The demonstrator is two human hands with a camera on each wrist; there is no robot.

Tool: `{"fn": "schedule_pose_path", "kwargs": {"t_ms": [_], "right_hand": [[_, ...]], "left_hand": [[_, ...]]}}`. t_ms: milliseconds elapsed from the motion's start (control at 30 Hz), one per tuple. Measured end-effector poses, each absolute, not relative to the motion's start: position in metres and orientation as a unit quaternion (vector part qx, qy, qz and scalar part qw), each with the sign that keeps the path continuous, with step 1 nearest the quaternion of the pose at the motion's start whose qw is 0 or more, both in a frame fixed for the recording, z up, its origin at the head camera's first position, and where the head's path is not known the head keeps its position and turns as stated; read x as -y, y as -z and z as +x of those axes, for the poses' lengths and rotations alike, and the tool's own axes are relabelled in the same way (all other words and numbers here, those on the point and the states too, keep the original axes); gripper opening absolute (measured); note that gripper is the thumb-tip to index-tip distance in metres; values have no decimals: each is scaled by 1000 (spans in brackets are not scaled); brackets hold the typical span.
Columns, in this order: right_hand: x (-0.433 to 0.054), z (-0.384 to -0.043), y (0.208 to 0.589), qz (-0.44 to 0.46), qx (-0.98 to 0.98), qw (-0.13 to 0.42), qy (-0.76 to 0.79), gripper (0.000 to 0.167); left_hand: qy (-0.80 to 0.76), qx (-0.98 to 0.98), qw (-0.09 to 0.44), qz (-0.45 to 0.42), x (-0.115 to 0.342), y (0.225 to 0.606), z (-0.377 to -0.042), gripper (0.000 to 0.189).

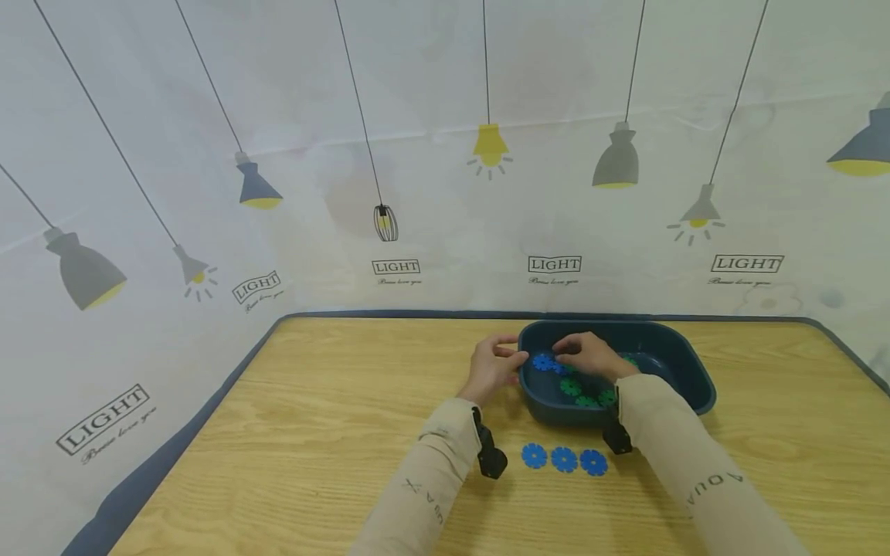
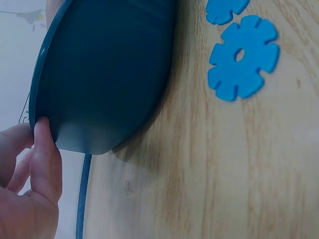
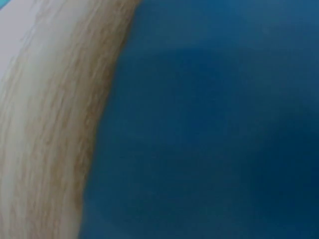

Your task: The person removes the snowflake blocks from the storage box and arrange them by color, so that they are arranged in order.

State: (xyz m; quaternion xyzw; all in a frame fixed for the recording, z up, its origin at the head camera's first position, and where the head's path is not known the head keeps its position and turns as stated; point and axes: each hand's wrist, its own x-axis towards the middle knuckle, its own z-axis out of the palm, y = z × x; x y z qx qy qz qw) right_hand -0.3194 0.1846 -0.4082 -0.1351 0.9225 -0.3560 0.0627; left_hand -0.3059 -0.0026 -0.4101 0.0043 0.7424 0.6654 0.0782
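My left hand [image 1: 491, 367] pinches the rim at the left end of a dark teal plastic basin [image 1: 684, 371]. The left wrist view shows the fingers [image 2: 44, 164] on the outside of the basin wall [image 2: 109, 74]. My right hand [image 1: 589, 355] reaches down inside the basin, its fingertips close to blue notched discs [image 1: 542, 361]. Whether it pinches one is too small to tell. Several green notched discs [image 1: 570, 386] lie in the basin near that hand. The right wrist view holds only a blurred basin wall [image 3: 199, 124] and wood, no fingers.
Three blue notched discs [image 1: 564, 459] lie in a row on the wooden table [image 1: 313, 432], in front of the basin and between my forearms. Behind the table hangs a pale cloth [image 1: 445, 185] printed with lamps. A black wrist camera [image 1: 492, 462] sits on my left wrist.
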Motion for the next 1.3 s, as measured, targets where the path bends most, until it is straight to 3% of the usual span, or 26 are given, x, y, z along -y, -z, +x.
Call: {"fn": "schedule_pose_path", "kwargs": {"t_ms": [267,1300], "right_hand": [[-185,-323,411,-124,-934,111,315,30],[-187,-321,413,-137,-943,98,286,34]], "left_hand": [[-668,-741,72,11,2,410,-305,33],[-680,-730,71,6,2,413,-306,32]]}}
